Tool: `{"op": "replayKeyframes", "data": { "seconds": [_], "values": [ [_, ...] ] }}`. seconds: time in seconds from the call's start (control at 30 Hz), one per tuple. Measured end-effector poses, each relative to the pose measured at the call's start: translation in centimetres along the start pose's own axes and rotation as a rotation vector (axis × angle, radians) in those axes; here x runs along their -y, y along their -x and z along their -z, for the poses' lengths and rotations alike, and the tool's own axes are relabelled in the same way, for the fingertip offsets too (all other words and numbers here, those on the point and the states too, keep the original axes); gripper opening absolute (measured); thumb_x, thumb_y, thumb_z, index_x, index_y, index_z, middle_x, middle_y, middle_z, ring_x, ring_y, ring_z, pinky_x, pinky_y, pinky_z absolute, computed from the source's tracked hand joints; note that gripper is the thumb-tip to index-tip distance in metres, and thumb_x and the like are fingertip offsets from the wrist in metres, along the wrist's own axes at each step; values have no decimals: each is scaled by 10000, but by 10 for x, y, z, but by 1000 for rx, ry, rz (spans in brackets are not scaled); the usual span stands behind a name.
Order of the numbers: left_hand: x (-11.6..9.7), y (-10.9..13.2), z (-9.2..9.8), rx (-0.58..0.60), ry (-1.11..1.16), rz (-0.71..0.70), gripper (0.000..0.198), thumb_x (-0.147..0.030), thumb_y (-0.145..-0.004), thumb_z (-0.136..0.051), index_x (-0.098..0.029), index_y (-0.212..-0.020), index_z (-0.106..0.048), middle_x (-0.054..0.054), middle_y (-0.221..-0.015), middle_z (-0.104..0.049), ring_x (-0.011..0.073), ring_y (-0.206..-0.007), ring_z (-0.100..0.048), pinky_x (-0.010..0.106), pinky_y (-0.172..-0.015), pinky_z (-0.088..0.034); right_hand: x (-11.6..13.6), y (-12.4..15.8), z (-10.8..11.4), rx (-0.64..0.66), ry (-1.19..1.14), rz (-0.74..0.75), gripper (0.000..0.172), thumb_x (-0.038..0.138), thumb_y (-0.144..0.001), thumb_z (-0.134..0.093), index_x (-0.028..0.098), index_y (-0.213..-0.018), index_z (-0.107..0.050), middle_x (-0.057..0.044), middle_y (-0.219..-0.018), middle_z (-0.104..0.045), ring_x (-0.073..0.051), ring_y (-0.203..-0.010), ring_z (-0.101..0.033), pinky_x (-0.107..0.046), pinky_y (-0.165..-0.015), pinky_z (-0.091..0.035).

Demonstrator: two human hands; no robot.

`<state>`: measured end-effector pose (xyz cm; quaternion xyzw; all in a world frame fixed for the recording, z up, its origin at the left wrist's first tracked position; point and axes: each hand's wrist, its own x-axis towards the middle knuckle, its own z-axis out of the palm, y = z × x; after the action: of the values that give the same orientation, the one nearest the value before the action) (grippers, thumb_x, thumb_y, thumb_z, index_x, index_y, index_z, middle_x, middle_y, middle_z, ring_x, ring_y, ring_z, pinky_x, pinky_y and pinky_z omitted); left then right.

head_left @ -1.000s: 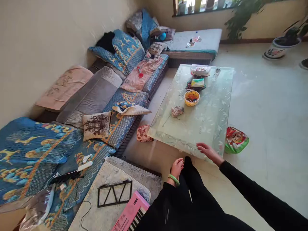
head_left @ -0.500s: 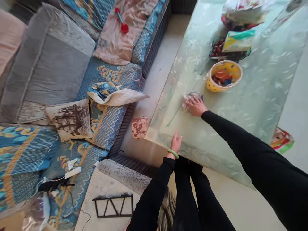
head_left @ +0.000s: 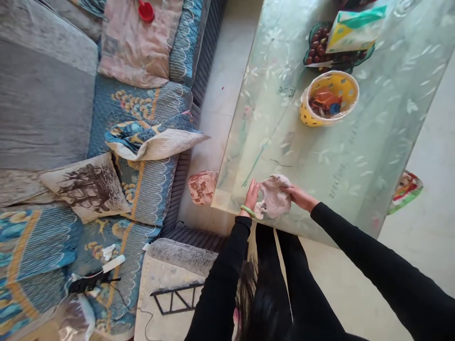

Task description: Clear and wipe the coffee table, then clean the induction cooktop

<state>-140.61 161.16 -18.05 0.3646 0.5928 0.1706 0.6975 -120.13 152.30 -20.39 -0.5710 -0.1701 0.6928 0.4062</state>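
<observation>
A crumpled pale pinkish cloth (head_left: 276,196) is at the near edge of the glass-topped table (head_left: 313,161). My right hand (head_left: 300,195) pinches the cloth's right side between thumb and fingers. On the other side, my left hand (head_left: 251,196), with a green bangle at the wrist, stands at the cloth's left edge. Its fingers are stretched out, and whether they touch the cloth is hard to tell. A small loose end of cloth hangs beside the left palm.
A yellow basket (head_left: 305,113) with wrapped items stands farther back on the table. Behind it are a tray of dark red fruit (head_left: 316,49) and a tissue pack (head_left: 355,31). The sofa (head_left: 145,113) lies left; a red patterned stool (head_left: 202,187) stands by the table corner.
My right hand has drawn the cloth from mid-table toward the near edge and lifted it into a pinch. My left hand has come up beside it. The view has shifted.
</observation>
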Motion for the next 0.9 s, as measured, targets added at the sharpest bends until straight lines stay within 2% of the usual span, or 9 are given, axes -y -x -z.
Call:
{"op": "replayKeyframes", "data": {
  "seconds": [0.13,0.27,0.4,0.5,0.6,0.67,0.73,0.8,0.9],
  "values": [
    [-6,-3,-18,210,62,74,721,-641,-743,-856,-226,-1314,-706,121,-1238,-751,242,-1052,-735,351,-889,-608,21,20,25,3,-219,-32,470,548,-794,-827,236,-1141,-770,-97,-1225,-802,-335,-1193,-726,-454,-1064,-581],
    [-5,-10,-52,66,12,14,487,-428,-697,-919,-168,-1078,-764,70,-1008,-768,164,-850,-697,282,-755,-604,25,29,38,-175,-174,41,559,545,-711,-893,220,-1141,-745,-108,-1225,-800,-333,-1176,-725,-456,-1048,-580],
    [8,-12,-78,9,-28,-14,343,-325,-795,-836,-164,-1092,-771,83,-1061,-771,171,-888,-703,312,-792,-624,6,30,42,-450,-120,119,592,613,-702,-861,206,-1108,-723,-114,-1161,-806,-335,-1130,-729,-472,-1002,-589],
    [31,1,-66,-91,-165,-102,326,-265,-861,-764,-198,-1180,-766,102,-1192,-754,198,-1014,-724,358,-916,-617,-6,29,67,-536,-105,145,584,631,-682,-844,206,-1060,-711,-96,-1061,-803,-328,-1048,-740,-480,-935,-608],
    [61,26,-30,-473,-423,-138,304,-240,-905,-701,-209,-1203,-750,138,-1283,-708,239,-1165,-697,412,-1078,-542,-2,25,121,-774,91,202,472,586,-736,-798,216,-1008,-690,-88,-1019,-776,-331,-1016,-728,-528,-936,-594],
    [83,41,-7,-654,-547,-114,391,-253,-891,-727,-204,-1279,-711,170,-1347,-668,294,-1299,-631,467,-1161,-472,7,19,164,-924,321,261,360,550,-839,-718,236,-1014,-689,-117,-1103,-757,-349,-1089,-704,-566,-1002,-558],
    [103,49,6,-673,-644,-108,589,-278,-839,-808,-193,-1398,-644,193,-1395,-640,344,-1414,-539,503,-1207,-415,16,8,202,-969,606,341,312,504,-893,-685,253,-1077,-708,-155,-1349,-689,-379,-1302,-607,-599,-1147,-453],
    [120,48,6,-642,-724,-120,769,-266,-770,-878,-190,-1478,-586,200,-1406,-633,365,-1441,-512,505,-1211,-410,21,-9,226,-910,850,373,407,451,-874,-728,241,-1223,-711,-162,-1612,-506,-393,-1523,-391,-622,-1266,-281],
    [133,32,-4,-620,-661,-146,694,-153,-805,-801,-195,-1466,-596,187,-1380,-656,312,-1321,-619,448,-1146,-478,20,-44,228,-834,967,296,684,332,-865,-708,132,-1503,-566,-204,-1766,-237,-371,-1641,-145,-642,-1298,-151]
  ]
}}
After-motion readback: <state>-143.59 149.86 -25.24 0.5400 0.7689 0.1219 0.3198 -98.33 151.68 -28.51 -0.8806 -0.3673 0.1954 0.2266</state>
